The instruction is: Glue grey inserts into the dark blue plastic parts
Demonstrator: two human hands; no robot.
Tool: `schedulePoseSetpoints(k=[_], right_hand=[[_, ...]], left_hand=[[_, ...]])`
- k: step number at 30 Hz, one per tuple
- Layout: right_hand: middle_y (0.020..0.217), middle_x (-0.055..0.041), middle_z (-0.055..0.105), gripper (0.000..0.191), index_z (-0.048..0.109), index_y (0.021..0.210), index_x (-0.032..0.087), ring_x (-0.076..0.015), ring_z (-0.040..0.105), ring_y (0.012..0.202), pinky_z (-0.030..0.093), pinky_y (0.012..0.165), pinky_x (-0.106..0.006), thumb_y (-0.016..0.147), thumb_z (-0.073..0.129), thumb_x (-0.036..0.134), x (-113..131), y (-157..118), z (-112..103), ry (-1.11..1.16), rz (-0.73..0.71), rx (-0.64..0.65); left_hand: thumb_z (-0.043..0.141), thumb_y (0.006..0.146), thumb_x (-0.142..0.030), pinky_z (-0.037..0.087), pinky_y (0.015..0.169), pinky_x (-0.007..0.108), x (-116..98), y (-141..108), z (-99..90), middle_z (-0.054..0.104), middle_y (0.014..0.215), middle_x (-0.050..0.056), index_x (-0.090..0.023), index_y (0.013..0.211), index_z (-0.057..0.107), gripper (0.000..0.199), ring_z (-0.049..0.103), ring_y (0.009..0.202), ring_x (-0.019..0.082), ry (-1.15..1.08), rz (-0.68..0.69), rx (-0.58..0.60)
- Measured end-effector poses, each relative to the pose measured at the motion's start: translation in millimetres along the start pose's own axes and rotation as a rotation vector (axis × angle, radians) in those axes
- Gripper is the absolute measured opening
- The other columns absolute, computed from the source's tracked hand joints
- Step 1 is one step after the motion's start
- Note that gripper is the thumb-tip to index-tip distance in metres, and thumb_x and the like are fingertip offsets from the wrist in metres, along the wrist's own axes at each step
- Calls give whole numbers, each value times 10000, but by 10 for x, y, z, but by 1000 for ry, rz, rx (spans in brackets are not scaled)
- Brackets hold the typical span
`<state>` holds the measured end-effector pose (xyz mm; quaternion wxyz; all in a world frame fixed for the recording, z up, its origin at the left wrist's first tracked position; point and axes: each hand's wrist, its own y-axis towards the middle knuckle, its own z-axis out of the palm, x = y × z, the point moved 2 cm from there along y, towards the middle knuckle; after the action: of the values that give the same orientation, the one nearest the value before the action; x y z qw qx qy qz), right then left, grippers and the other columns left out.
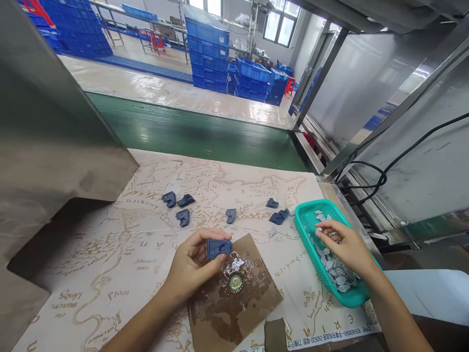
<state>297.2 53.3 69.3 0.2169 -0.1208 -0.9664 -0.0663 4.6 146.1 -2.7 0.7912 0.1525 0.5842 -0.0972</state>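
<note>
My left hand (200, 261) is closed on a dark blue-grey moulded part (219, 248), above a brown board (234, 313). A bottle cap (235, 282) lies on that board among white crumbs. Over the green basket (306, 230) my right hand (339, 242) pinches a small light grey piece (319, 230). Many flat grey pieces (339, 274) fill the basket. More dark parts lie on the map-printed sheet: a group at left (182, 217), one in the middle (230, 215), and several near the basket (279, 216).
A green conveyor belt (205, 137) runs behind the map-printed sheet (146, 254). A metal panel (73, 137) stands at left. Metal framing (322, 73) and a black cable (384, 173) are at right. Blue crates (207, 54) are stacked beyond the belt.
</note>
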Motion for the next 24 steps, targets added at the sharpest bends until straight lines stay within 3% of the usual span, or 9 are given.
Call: schedulePoseSetpoints(k=[2,4,8,14,17,20,24], right_hand=[[650,-36,639,307,658,882,180,-165,591,534,493,483,-274,775,606,463,187,-110,71,309,80,-88],[639,-24,638,309,675,929,187,-143,571,495,481,458,-252,774,634,450,441,-212,244,439,54,-57],[663,-28,647,164,705,847,197,-133,587,540,490,495,-231,819,633,342,877,-339,695,420,-239,97],[772,-64,689,137,651,822,192,-159,645,693,518,592,-242,872,575,296,977,-337,1095,353,-555,125],[722,-70,672,202,633,776,176,-169,631,661,505,571,-261,904,513,276,988,-310,1148,257,-611,172],[704,-66,666,204,633,762,168,-163,618,622,489,537,-252,897,527,280,1029,-267,1061,262,-606,176],[611,-3,631,165,651,767,203,-107,543,479,440,437,-196,811,658,361,1094,-215,831,486,-376,54]], left_hand=[[771,598,-173,548,585,213,-3,-13,17,718,799,58,-191,730,655,176,677,767,182,-13,6,33],[753,614,-163,544,582,212,-9,-29,39,713,797,53,-189,757,657,174,672,728,168,-39,4,80],[741,631,-197,543,580,219,-22,-45,69,712,792,53,-182,818,663,204,658,656,147,-70,-26,144],[740,664,-232,541,593,231,-50,-38,76,711,798,56,-188,830,664,188,666,675,160,-123,9,171],[735,680,-202,538,608,224,-61,-34,74,709,807,47,-197,845,666,179,667,687,153,-184,60,174],[731,693,-190,536,637,211,-67,-36,74,703,825,44,-204,850,664,171,666,724,145,-242,84,199],[725,722,-242,527,606,198,-49,-52,74,694,860,52,-199,860,640,168,647,675,122,-327,23,247]])
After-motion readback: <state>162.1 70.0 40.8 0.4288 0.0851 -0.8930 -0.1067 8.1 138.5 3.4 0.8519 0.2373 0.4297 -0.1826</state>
